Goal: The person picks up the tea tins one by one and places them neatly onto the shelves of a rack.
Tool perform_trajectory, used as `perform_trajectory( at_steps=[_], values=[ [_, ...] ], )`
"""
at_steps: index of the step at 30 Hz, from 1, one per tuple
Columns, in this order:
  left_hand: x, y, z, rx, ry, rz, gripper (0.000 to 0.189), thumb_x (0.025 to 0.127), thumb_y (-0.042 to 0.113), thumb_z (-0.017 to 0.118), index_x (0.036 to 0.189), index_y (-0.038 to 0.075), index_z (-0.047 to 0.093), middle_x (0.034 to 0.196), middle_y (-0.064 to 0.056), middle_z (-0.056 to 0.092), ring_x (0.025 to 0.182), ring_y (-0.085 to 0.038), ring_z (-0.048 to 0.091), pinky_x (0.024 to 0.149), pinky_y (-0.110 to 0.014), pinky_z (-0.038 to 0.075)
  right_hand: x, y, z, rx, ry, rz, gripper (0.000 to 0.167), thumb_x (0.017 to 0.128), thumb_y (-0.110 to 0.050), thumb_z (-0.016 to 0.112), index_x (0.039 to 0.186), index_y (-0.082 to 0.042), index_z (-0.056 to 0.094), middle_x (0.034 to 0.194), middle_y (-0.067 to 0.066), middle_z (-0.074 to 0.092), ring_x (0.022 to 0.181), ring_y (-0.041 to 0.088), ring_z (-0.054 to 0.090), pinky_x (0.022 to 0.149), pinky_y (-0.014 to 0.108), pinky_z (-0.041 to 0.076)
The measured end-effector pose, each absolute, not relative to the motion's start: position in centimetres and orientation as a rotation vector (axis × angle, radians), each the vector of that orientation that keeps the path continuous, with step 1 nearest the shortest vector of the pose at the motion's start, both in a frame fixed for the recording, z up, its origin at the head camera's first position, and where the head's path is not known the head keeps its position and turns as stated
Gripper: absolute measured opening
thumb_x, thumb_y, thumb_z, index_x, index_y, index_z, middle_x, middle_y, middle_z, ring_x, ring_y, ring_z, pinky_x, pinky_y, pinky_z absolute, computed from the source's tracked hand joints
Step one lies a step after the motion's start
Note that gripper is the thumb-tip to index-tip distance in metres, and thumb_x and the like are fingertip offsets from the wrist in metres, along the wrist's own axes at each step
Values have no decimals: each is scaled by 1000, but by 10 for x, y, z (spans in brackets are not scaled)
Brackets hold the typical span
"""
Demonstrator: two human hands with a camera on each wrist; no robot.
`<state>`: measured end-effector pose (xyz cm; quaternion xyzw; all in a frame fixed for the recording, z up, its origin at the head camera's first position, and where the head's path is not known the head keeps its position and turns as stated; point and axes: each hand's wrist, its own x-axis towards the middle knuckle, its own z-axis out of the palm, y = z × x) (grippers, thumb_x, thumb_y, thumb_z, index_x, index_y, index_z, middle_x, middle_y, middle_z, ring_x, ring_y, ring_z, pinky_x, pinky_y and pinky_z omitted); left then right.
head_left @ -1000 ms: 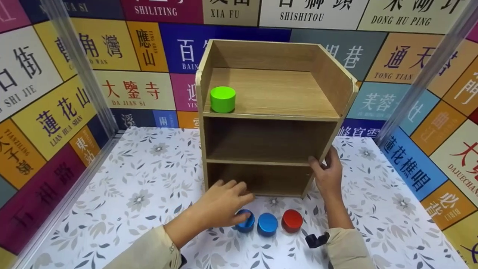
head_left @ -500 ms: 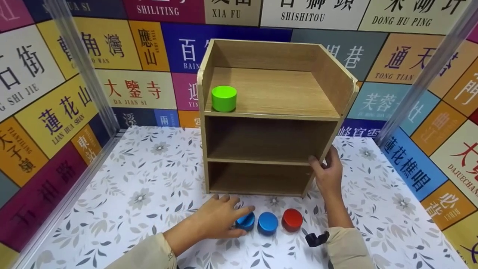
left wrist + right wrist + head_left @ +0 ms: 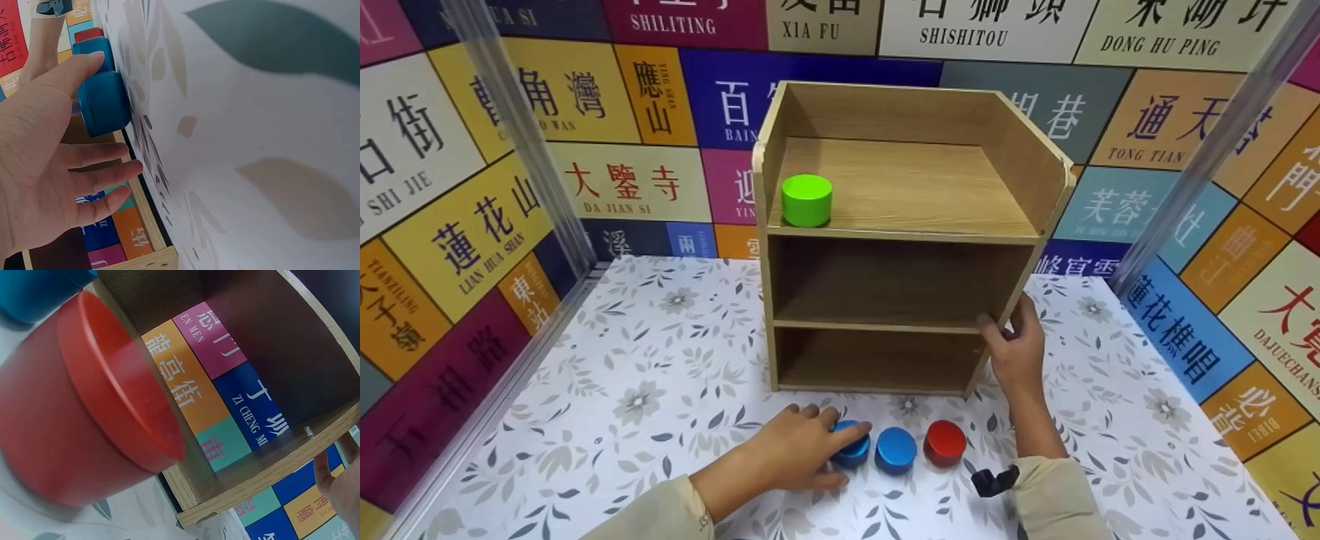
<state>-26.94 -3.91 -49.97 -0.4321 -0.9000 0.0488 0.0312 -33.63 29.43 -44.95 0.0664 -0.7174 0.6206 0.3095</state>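
My left hand (image 3: 791,452) is spread low around the left blue round canister (image 3: 851,452), its index finger lying across or just behind the canister's top and the thumb in front. In the left wrist view, the thumb (image 3: 84,66) passes close by the blue canister (image 3: 106,106), and the other fingers reach out loosely; firm contact cannot be told. A second blue canister (image 3: 895,452) and a red canister (image 3: 946,444) stand to the right. My right hand (image 3: 1018,352) holds the right side panel of the small wooden shelf (image 3: 877,328), thumb at its front edge.
A bright green canister (image 3: 807,201) stands at the left of the shelf's top level. Below it are two compartments (image 3: 900,281). Patterned walls (image 3: 630,180) enclose the flower-print tabletop (image 3: 660,360). A black device (image 3: 994,481) sits at the right wrist.
My left hand has come down and back towards me, from above the left blue canister to beside it at table level. The right hand keeps its hold on the shelf.
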Motion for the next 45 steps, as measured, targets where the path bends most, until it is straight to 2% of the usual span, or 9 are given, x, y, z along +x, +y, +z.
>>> perform_trajectory(
  at_steps=[12,16,22,27,32,40,45],
  values=[
    [-271,-36,-505,-1359,-2727,151,72,94,61,61,157,40,31,130,-8,61,103,-28,67,79,-43,57,-337,296,-451,146,-1885,1646,57,88,1,68,143,3,52,123,-8,62,116,8,59,88,18,54],
    [-273,-35,-508,-1374,-2708,142,69,96,58,61,156,41,32,132,-8,59,107,-29,66,82,-44,57,-348,303,-462,146,-1887,1649,59,89,1,68,145,-2,51,128,-5,61,120,10,58,89,17,54],
    [-274,-33,-509,-1376,-2700,110,64,97,54,61,154,40,37,125,-5,59,104,-28,65,82,-43,57,-356,309,-471,187,-1888,1630,59,90,-2,70,146,-11,52,137,4,59,126,14,57,94,19,53],
    [-273,-33,-510,-1366,-2650,104,61,96,53,64,151,39,41,121,-4,60,99,-26,66,76,-42,57,-357,309,-473,209,-1884,1625,57,91,-5,69,145,-13,53,136,5,59,125,15,58,92,19,54],
    [-272,-34,-510,-1365,-2622,98,58,96,52,64,148,38,44,118,-2,60,97,-25,66,74,-43,57,-356,307,-472,179,-1893,1629,57,91,-4,68,146,-11,52,136,4,59,125,13,58,90,18,54],
    [-270,-33,-508,-1378,-2619,121,52,98,49,63,145,36,45,117,-2,59,94,-23,64,73,-41,57,-338,295,-453,163,-1919,1619,57,91,-2,67,146,-3,51,137,15,58,123,12,58,90,16,53],
    [-270,-33,-508,-1384,-2626,121,52,98,49,62,146,37,45,119,-2,59,95,-23,64,73,-41,57,-333,293,-448,159,-1919,1615,57,90,-1,68,145,0,51,134,10,59,121,11,58,89,17,54]
  ],
)
